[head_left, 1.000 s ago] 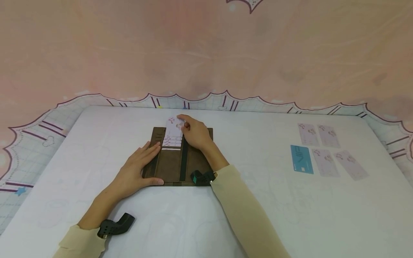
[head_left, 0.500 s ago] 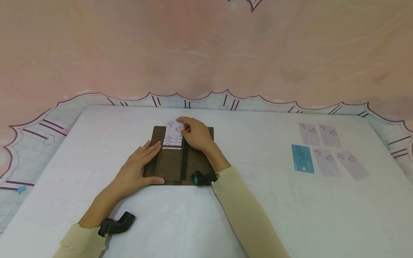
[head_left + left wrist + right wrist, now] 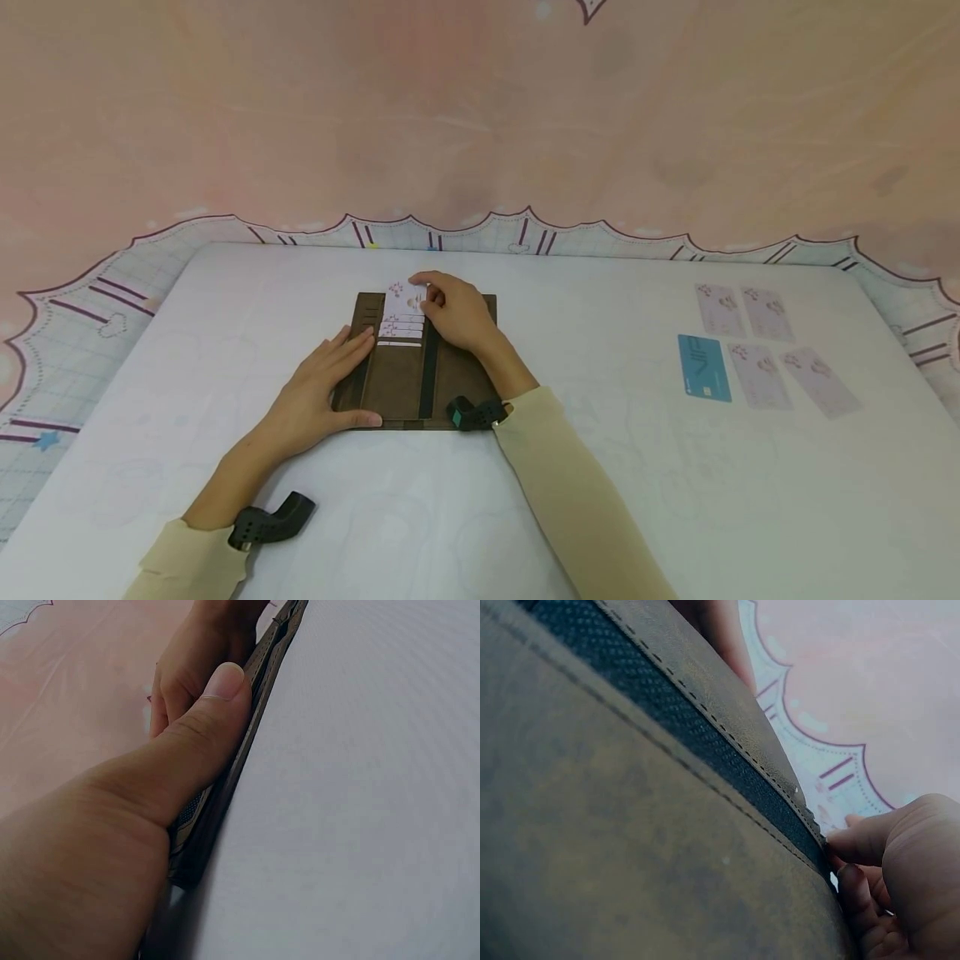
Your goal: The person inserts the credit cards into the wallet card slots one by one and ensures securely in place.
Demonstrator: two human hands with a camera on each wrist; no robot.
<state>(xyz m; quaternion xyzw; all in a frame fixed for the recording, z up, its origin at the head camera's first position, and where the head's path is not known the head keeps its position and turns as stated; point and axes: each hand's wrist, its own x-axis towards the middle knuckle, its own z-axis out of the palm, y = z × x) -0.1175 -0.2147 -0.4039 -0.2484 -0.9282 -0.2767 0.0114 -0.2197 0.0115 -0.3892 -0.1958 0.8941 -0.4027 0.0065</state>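
An open brown wallet [image 3: 401, 379] lies flat on the white table [image 3: 480, 500] in front of me. My left hand [image 3: 318, 392] rests flat on its left flap, fingers straight, thumb along the near edge [image 3: 217, 742]. My right hand [image 3: 450, 312] pinches a pale pink card [image 3: 405, 298] standing in the top slot of the wallet's card column. Below it the edges of several similar cards show in the slots. In the right wrist view the wallet's leather [image 3: 630, 825] fills the frame, with curled fingers [image 3: 877, 855] at the lower right.
At the right side of the table lie several pale pink cards [image 3: 757, 342] and one blue card [image 3: 703, 368]. A scalloped patterned cloth edge [image 3: 525, 237] borders the table, with a pink wall behind.
The pink card has sunk deeper into the top slot under my right hand. My left hand has stayed on the wallet.
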